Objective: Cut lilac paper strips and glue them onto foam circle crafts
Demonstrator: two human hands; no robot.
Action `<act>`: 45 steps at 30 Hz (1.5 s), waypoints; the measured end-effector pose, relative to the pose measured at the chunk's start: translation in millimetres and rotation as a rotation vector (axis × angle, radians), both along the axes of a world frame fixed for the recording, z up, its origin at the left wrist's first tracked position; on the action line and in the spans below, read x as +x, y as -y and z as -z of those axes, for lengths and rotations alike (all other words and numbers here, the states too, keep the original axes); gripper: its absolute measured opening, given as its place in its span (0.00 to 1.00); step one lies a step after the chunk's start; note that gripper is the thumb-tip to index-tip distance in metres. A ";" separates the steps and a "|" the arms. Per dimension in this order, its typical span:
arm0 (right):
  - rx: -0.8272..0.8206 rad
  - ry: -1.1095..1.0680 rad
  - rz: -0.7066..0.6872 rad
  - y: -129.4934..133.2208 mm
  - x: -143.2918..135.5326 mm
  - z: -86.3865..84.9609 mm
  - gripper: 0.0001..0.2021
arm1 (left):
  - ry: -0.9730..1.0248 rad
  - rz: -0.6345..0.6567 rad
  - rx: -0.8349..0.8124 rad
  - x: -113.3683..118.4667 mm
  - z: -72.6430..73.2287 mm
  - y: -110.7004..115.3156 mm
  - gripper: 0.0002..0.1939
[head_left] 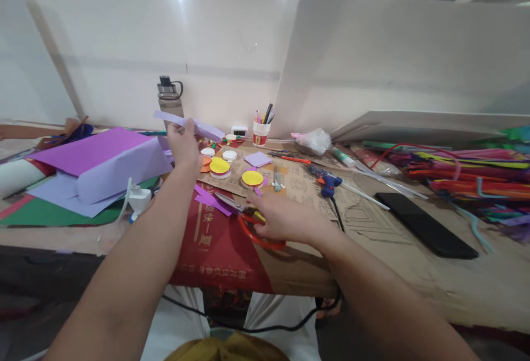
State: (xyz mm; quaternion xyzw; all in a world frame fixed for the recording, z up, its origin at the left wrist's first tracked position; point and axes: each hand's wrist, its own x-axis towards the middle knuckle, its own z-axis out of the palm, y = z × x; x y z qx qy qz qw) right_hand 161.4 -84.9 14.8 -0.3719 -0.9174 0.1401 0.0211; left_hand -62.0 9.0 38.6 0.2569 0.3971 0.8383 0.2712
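Raised in front of the bottle, my left hand [184, 143] pinches a long strip of lilac paper [210, 131]. My right hand [271, 214] is low over the cardboard, its fingers closed around the scissors [265, 242] with red-orange handles; the blades point left and look slightly parted. Under the blade tips lie magenta paper strips [213, 201]. Just beyond the right hand sits a yellow paper disc [252, 178]. Another yellow disc [220, 165] rests on a stack to its left, near white discs [229, 155]. Small lilac paper squares [257, 159] lie behind them.
Purple and lilac sheets [103, 154] cover the left side, beside a white plug [139, 201]. A bottle [169, 99] and pen cup [261, 132] stand at the back. Rightward are a blue glue gun [330, 182] with a cord, a black phone [426, 224] and colourful pipe cleaners [464, 176].
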 end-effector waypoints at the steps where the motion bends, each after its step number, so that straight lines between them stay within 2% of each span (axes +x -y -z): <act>1: 0.007 -0.064 0.029 -1.4 -1.5 0.1 0.17 | 0.007 -0.038 0.040 -3.8 -4.1 1.6 0.09; 5: -0.009 -0.358 0.179 -12.7 -4.1 -0.4 0.18 | 0.069 -0.155 0.218 -16.7 -15.8 6.1 0.07; 7: -0.016 -0.550 0.255 -20.7 -2.3 -1.0 0.21 | 0.113 -0.137 0.243 -16.3 -16.6 6.1 0.07; 10: -0.106 -0.882 0.311 -31.7 3.1 -1.3 0.20 | 0.170 0.041 0.155 -6.0 -11.2 3.1 0.08; 12: -0.201 -1.007 0.317 -36.3 6.1 -0.3 0.13 | 0.188 0.176 0.077 2.9 -5.7 0.7 0.09; 15: -0.360 -1.140 0.243 -39.2 6.7 3.4 0.05 | 0.155 0.340 0.054 11.8 1.3 -1.2 0.10; 18: -0.456 -1.249 0.145 -38.9 4.9 7.8 0.09 | 0.123 0.463 0.048 14.8 5.3 -0.6 0.10; 22: -0.402 -1.221 0.038 -34.8 5.7 7.1 0.20 | 0.116 0.572 -0.001 17.2 8.0 1.4 0.08; 26: -0.318 -1.098 0.093 -30.0 6.6 0.1 0.29 | 0.141 0.596 -0.007 18.0 10.3 1.1 0.07; 31: -0.401 -0.945 0.209 -32.7 5.5 -0.8 0.21 | 0.223 0.591 0.025 10.7 12.4 -4.2 0.07; 36: -0.503 -0.799 0.248 -31.4 7.9 -5.7 0.14 | 0.300 0.539 0.026 4.4 11.6 -7.7 0.06; 40: -0.574 -0.744 0.204 -25.8 9.6 -13.5 0.13 | 0.242 0.542 0.012 5.0 12.0 -6.6 0.05; 45: -0.634 -0.765 0.201 -22.8 7.5 -14.3 0.14 | 0.132 0.571 0.002 13.3 12.4 -1.0 0.06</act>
